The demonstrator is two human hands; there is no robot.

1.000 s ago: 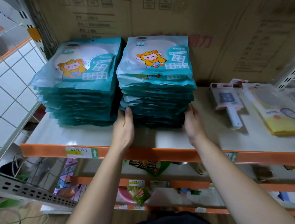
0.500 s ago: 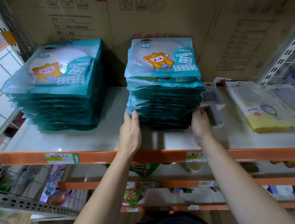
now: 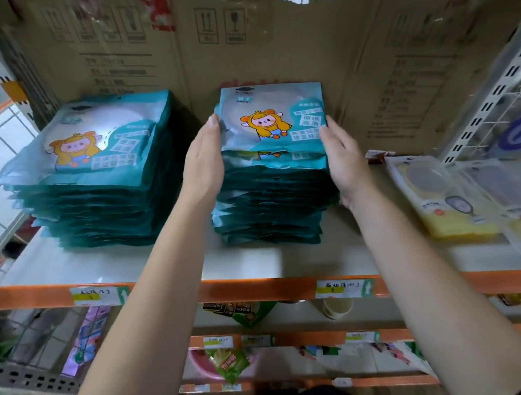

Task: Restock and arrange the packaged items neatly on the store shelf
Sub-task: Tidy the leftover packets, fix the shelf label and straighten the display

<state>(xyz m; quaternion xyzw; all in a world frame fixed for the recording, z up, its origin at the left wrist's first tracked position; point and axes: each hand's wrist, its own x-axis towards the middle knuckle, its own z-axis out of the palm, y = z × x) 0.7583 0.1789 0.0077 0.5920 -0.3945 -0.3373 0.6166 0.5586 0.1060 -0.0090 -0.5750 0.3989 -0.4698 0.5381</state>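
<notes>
Two stacks of teal packets with a cartoon figure stand on the grey shelf [image 3: 258, 263]. The left stack [image 3: 94, 180] stands alone near the left upright. The right stack [image 3: 272, 202] sits mid-shelf between my hands. My left hand [image 3: 203, 167] lies flat against the stack's upper left side, fingers straight and reaching the top packet [image 3: 272, 117]. My right hand [image 3: 342, 161] presses its upper right side the same way. Both hands squeeze the stack from the sides rather than lift it.
Yellow-backed blister packs [image 3: 452, 205] lie on the shelf at the right, next to a white slotted upright [image 3: 492, 88]. Flattened cardboard [image 3: 271, 45] lines the back. Orange shelf edge [image 3: 254, 289] carries price labels. Lower shelves hold snack bags and a cup.
The right stack has slid right, away from the left stack, opening a gap. Both hands have risen from the stack's base to its upper sides.
</notes>
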